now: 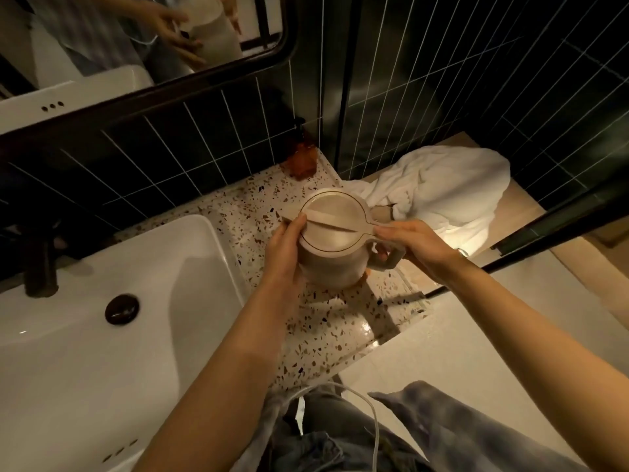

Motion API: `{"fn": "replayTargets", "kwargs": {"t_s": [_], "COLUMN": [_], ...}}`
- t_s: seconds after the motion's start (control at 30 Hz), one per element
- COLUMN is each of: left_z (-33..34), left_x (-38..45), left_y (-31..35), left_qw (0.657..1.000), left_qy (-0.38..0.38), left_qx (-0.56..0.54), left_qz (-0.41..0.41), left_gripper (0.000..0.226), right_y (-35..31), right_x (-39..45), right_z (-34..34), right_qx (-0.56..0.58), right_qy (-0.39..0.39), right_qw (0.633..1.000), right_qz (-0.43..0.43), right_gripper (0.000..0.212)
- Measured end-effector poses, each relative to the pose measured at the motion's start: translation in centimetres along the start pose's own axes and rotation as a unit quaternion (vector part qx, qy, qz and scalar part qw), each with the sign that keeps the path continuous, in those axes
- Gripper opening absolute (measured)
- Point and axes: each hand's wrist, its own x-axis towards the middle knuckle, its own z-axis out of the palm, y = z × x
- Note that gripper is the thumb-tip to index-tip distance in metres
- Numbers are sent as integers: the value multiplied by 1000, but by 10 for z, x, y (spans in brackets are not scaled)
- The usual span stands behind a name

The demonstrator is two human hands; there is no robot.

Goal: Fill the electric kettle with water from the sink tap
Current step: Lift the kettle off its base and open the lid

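Note:
A beige electric kettle (335, 229) with its lid down stands on the speckled terrazzo counter (326, 332), to the right of the white sink (102, 301). My left hand (286, 250) wraps around the kettle's left side, thumb up at the lid rim. My right hand (413, 243) holds the kettle's handle on the right, thumb resting along its top. The dark tap (41, 267) stands at the sink's back left edge, well left of the kettle. No water runs from it. A dark drain plug (122, 309) sits in the basin.
An amber soap bottle (301, 158) stands in the counter's back corner against the dark tiled wall. A crumpled white towel (439, 195) lies past the counter on the right. A dark-framed mirror (136, 39) hangs above. A white cable (371, 420) hangs near my waist.

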Motion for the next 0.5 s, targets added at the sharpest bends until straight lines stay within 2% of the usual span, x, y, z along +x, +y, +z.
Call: {"fn": "replayTargets", "kwargs": {"t_s": [0.07,0.2,0.33,0.5], "left_z": [-13,-48,-88,-135], "left_x": [-16,-49,-80,-110], "left_y": [12,32,39,28], "left_qw": [999,998,995,994], "left_qy": [-4,16,45,48], "left_qx": [-20,0,1,15], "left_qz": [25,67,87,98], "left_gripper": [26,35,26,26], "right_y": [-10,-23,-28,-22], "right_x": [-6,-15,-24,-43], "right_z": [17,53,93,132], "right_qx": [9,42,40,41], "right_qy": [-14,-26,-62,-104], "right_qw": [999,996,995,993], "right_qz": [-34,-73,-70,-37], "right_gripper": [40,58,69,45]}}
